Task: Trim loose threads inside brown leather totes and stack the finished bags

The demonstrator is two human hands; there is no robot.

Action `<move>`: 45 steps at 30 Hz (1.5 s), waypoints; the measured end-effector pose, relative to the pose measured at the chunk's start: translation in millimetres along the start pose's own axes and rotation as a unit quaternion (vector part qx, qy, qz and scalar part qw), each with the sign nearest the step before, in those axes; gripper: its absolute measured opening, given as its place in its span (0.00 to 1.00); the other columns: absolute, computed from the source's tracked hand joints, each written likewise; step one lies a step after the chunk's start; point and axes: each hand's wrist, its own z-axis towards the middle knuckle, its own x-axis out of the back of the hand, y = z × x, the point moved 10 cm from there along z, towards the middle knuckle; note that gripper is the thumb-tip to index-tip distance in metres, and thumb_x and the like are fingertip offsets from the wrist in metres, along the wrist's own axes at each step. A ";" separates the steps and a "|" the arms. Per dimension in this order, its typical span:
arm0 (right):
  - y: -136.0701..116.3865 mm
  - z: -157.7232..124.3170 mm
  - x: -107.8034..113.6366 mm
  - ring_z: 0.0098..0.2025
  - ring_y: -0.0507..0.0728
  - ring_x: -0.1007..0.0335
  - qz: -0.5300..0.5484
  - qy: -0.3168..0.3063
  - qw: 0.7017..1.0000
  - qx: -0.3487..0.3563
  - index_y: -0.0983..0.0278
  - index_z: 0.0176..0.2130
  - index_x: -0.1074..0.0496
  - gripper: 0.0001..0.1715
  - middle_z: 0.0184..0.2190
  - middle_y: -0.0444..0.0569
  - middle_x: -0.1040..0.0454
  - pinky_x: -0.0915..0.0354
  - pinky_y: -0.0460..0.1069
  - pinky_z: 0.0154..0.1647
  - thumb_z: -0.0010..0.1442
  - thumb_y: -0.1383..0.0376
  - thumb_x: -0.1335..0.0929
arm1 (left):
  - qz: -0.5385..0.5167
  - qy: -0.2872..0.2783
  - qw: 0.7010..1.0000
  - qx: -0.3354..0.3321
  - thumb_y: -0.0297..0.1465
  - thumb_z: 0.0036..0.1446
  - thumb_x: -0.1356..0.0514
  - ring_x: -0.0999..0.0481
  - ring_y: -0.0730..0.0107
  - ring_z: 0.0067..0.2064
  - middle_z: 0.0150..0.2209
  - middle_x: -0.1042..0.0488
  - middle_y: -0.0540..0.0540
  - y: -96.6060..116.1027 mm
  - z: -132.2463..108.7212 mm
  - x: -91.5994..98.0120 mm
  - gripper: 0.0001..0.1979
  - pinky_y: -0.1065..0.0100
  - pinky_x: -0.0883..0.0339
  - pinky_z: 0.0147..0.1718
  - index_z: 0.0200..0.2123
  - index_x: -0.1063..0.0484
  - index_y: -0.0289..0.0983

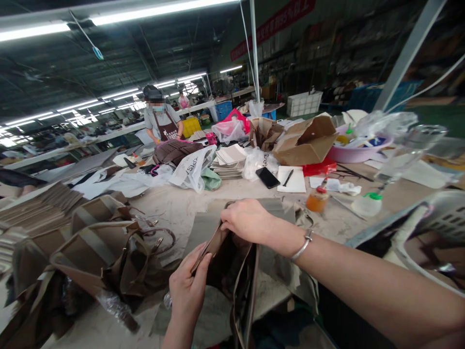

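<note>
Strip lights point(156, 12) run beneath the dark roof of a workshop, where a co-worker point(162, 121) in an apron stands beyond the cluttered desk point(162, 208). At the near side of the desk is a brown bag point(215, 241), its mouth spread, between both hands. Thumb and fingers of the left hand point(191, 278) pinch its rim; the right hand point(245, 220), a bracelet point(303, 246) at its wrist, has its fingers closed on the same rim farther up. To the left stand more bags point(90, 252). Past the right hand, a black phone point(268, 178) lies just beside white paper point(297, 185) with a pen point(288, 178) on it; a bottle of orange liquid point(317, 199) stands near.
</note>
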 end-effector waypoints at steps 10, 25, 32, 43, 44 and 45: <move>4.5 -0.7 4.1 0.37 0.59 0.29 -0.014 -0.007 0.999 -0.034 0.63 0.42 0.30 0.13 0.35 0.51 0.25 0.38 0.48 0.34 0.61 0.57 0.36 | 0.011 -0.011 1.000 -0.016 0.37 0.56 0.43 0.25 0.62 0.47 0.45 0.24 0.47 -2.2 0.1 -3.1 0.15 0.65 0.33 0.50 0.44 0.25 0.39; 9.8 4.6 3.9 0.35 0.58 0.27 -0.031 -0.032 0.999 -0.023 0.62 0.37 0.26 0.11 0.32 0.51 0.24 0.39 0.47 0.29 0.61 0.61 0.36 | 0.031 -0.078 0.993 -0.084 0.38 0.49 0.36 0.26 0.62 0.48 0.48 0.25 0.47 16.0 7.0 -10.2 0.24 0.66 0.32 0.49 0.50 0.30 0.39; 12.5 2.6 9.0 0.34 0.59 0.27 -0.023 -0.005 0.999 -0.025 0.62 0.33 0.25 0.08 0.31 0.50 0.23 0.39 0.46 0.29 0.59 0.62 0.34 | 0.054 -0.019 0.996 -0.071 0.37 0.56 0.43 0.24 0.65 0.45 0.43 0.22 0.47 16.3 12.5 -5.4 0.14 0.69 0.31 0.47 0.43 0.24 0.39; 13.4 0.9 7.2 0.36 0.59 0.26 -0.007 -0.024 0.999 -0.035 0.64 0.33 0.24 0.11 0.31 0.53 0.23 0.36 0.46 0.32 0.59 0.62 0.35 | 0.109 -0.051 0.991 -0.067 0.40 0.59 0.48 0.24 0.66 0.44 0.42 0.22 0.47 17.8 19.1 -7.1 0.17 0.69 0.32 0.46 0.42 0.25 0.39; 13.2 0.8 7.3 0.36 0.59 0.26 -0.007 -0.022 0.999 -0.033 0.64 0.33 0.24 0.11 0.31 0.53 0.23 0.36 0.46 0.32 0.59 0.63 0.35 | 0.132 -0.093 0.985 -0.061 0.42 0.58 0.48 0.24 0.65 0.45 0.43 0.23 0.47 16.4 21.1 -10.6 0.18 0.69 0.32 0.46 0.44 0.26 0.40; 12.8 0.8 7.5 0.36 0.59 0.26 -0.008 -0.019 0.999 -0.030 0.64 0.33 0.24 0.10 0.31 0.53 0.23 0.36 0.46 0.32 0.59 0.63 0.35 | 0.162 -0.136 0.976 -0.050 0.44 0.56 0.46 0.25 0.63 0.46 0.45 0.23 0.47 14.5 22.7 -13.9 0.21 0.68 0.32 0.46 0.47 0.27 0.40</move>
